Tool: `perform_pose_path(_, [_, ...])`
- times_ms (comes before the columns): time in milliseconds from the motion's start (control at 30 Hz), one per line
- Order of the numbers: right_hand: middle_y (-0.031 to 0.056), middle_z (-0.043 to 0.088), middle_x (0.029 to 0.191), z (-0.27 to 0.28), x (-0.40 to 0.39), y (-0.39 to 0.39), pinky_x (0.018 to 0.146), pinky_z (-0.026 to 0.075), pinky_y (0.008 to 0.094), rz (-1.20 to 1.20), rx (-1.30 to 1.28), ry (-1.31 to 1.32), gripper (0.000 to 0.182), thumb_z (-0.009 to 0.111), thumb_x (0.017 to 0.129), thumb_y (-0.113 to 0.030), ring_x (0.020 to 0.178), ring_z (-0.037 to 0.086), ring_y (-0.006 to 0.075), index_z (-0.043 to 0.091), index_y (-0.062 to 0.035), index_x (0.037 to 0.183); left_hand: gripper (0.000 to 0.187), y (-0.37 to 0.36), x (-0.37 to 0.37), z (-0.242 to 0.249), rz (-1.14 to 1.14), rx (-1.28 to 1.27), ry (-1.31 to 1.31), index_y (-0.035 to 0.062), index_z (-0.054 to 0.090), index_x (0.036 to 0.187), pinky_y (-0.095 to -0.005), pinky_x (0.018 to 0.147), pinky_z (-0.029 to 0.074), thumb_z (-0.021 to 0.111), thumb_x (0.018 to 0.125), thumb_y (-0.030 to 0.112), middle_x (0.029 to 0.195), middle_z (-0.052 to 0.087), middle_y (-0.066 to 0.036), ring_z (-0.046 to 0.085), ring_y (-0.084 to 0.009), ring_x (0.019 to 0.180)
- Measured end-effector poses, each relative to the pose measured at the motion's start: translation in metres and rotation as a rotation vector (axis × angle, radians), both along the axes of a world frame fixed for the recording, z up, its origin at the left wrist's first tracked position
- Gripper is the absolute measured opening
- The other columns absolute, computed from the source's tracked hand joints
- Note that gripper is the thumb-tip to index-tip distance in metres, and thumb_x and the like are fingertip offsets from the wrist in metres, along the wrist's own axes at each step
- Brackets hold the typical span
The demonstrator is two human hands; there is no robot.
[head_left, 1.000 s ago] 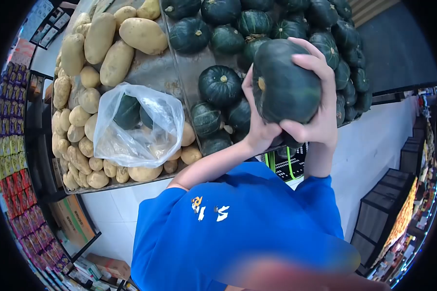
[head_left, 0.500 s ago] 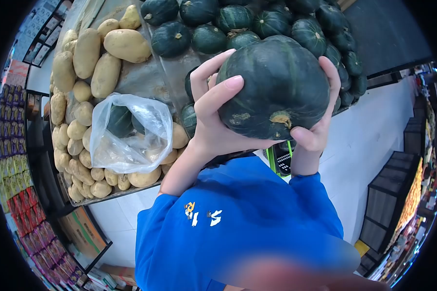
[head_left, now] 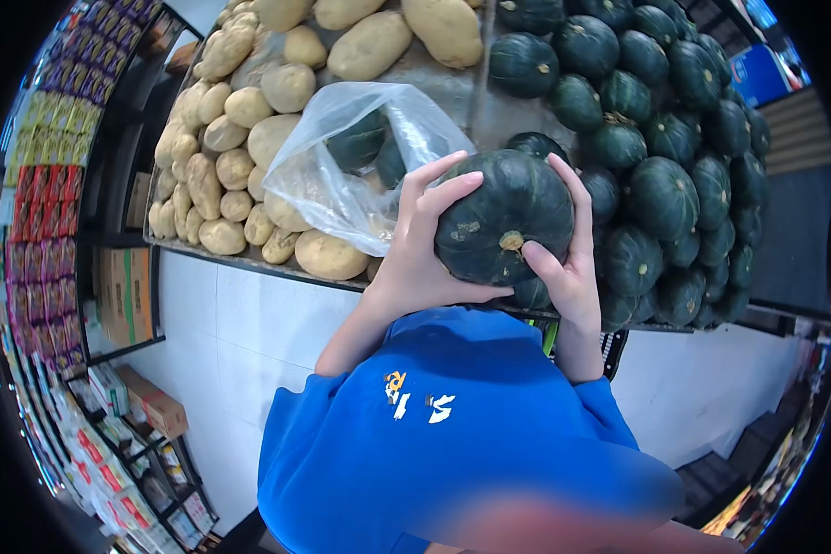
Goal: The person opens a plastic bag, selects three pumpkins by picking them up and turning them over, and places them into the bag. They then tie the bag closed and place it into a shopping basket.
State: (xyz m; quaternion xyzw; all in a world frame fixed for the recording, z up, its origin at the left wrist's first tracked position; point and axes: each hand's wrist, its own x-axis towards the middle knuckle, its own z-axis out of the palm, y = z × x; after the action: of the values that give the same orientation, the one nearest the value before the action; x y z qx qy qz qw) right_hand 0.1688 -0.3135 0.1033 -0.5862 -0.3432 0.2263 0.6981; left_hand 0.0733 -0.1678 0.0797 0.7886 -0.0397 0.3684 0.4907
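Observation:
Between both palms I hold a dark green kabocha squash [head_left: 522, 208], its tan stem turned up towards me. My left hand [head_left: 417, 249] is wrapped round its left side, with fingertips on the top. From the right, my right hand [head_left: 572, 263] grips it, thumb by the stem. A clear plastic bag [head_left: 305, 166] lies with its mouth open on the potatoes [head_left: 234, 170], just left of my left hand. Inside it are dark green squashes [head_left: 358, 143]. More kabocha squashes [head_left: 663, 198] are heaped to the right of my hands.
The display stand's front edge [head_left: 258, 268] runs just beyond my body. Packaged goods fill shelves [head_left: 42, 203] on the left, with a cardboard box [head_left: 125, 294] lower down. Pale floor tiles [head_left: 240, 323] show below the stand. Part of a black and green object [head_left: 609, 349] shows near my right forearm.
The squash, still in both hands, is now lower and closer to my body. My view has turned, so the bag and potatoes appear further right and the squash heap shows more fully.

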Motion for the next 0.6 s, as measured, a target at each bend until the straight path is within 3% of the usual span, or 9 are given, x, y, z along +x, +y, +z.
perform_pose_path(100, [0.0106,0.046,0.126,0.001,-0.006,0.023,0.103,0.030,0.0327,0.108,0.013,0.134,0.067,0.060,0.081,-0.010,0.118,0.044,0.0187,0.027,-0.0040,0.139,0.104,0.008,-0.017,-0.007,0.041,-0.201,0.028,0.0082,0.032,0.134,-0.0403,0.100,0.036,0.089,0.048,0.017,0.132,0.035,-0.017,0.041,-0.0315,0.121])
perform_pose_path(133, [0.0098,0.047,0.124,-0.004,-0.006,0.034,0.089,0.044,0.0283,0.112,0.021,0.095,0.066,0.060,0.082,-0.011,0.109,0.050,0.0164,0.027,-0.0070,0.139,0.104,0.011,-0.021,-0.008,0.058,-0.201,0.025,0.0082,0.032,0.134,-0.0403,0.100,0.036,0.089,0.048,0.017,0.132,0.035,-0.017,0.041,-0.0315,0.121])
perform_pose_path(200, [0.0088,0.048,0.121,-0.003,-0.011,0.052,0.062,0.051,0.0214,0.154,-0.086,0.158,0.066,0.061,0.083,-0.013,0.096,0.055,0.0118,0.028,-0.0108,0.140,0.109,0.019,-0.030,-0.007,-0.009,-0.675,0.039,0.0073,0.026,0.138,-0.0378,0.101,0.035,0.088,0.049,0.015,0.132,0.036,-0.015,0.041,-0.0264,0.122])
perform_pose_path(233, [0.0079,0.049,0.118,-0.003,-0.017,0.063,0.043,0.045,0.0177,0.144,-0.106,0.225,0.065,0.061,0.084,-0.016,0.081,0.057,0.0074,0.028,-0.0137,0.140,0.101,0.027,-0.034,-0.002,-0.028,-0.780,0.084,0.0068,0.022,0.141,-0.0356,0.102,0.034,0.082,0.060,0.018,0.131,0.038,-0.013,0.042,-0.0227,0.121])
perform_pose_path(300, [0.0101,0.055,0.108,-0.005,-0.017,0.082,0.046,0.046,0.0184,0.227,-0.253,0.278,0.065,0.059,0.086,-0.021,0.072,0.057,0.0078,0.026,-0.0145,0.141,0.055,0.044,-0.038,-0.007,0.090,-1.078,0.123,0.0063,0.030,0.136,-0.0348,0.098,0.039,0.053,0.092,0.031,0.128,0.045,-0.011,0.048,-0.0190,0.114])
perform_pose_path(467, [0.0164,0.059,0.110,-0.010,-0.001,0.088,0.056,0.051,0.0268,0.351,-0.445,0.098,0.059,0.059,0.088,-0.027,0.076,0.062,0.0162,0.034,-0.0137,0.139,0.049,0.070,-0.032,-0.025,0.147,-1.308,0.035,0.0025,0.044,0.127,-0.0340,0.094,0.043,0.044,0.095,0.040,0.122,0.053,-0.010,0.051,-0.0195,0.114])
perform_pose_path(533, [0.0179,0.056,0.119,-0.018,0.008,0.086,0.074,0.052,0.0343,0.101,-0.361,-0.800,0.054,0.060,0.086,-0.030,0.091,0.063,0.0266,0.042,-0.0116,0.134,0.047,0.078,-0.033,-0.026,0.115,-1.286,0.049,0.0025,0.047,0.124,-0.0338,0.093,0.044,0.048,0.093,0.038,0.118,0.056,-0.010,0.055,-0.0190,0.108])
perform_pose_path(567, [0.0169,0.056,0.119,-0.015,0.008,0.078,0.087,0.047,0.0375,-0.024,-0.456,-0.795,0.051,0.063,0.084,-0.028,0.106,0.057,0.0319,0.048,-0.0108,0.129,0.045,0.084,-0.031,-0.032,0.162,-1.264,0.045,0.0025,0.049,0.121,-0.0305,0.088,0.046,0.052,0.091,0.035,0.115,0.056,-0.009,0.056,-0.0166,0.104])
perform_pose_path(600, [0.0167,0.057,0.114,-0.012,0.010,0.076,0.082,0.049,0.0369,-0.181,-0.398,-0.831,0.047,0.067,0.080,-0.026,0.101,0.058,0.0296,0.053,-0.0090,0.122,0.045,0.088,-0.031,-0.032,0.155,-1.263,0.048,0.0025,0.049,0.121,-0.0305,0.088,0.046,0.052,0.091,0.035,0.115,0.056,-0.009,0.056,-0.0166,0.104])
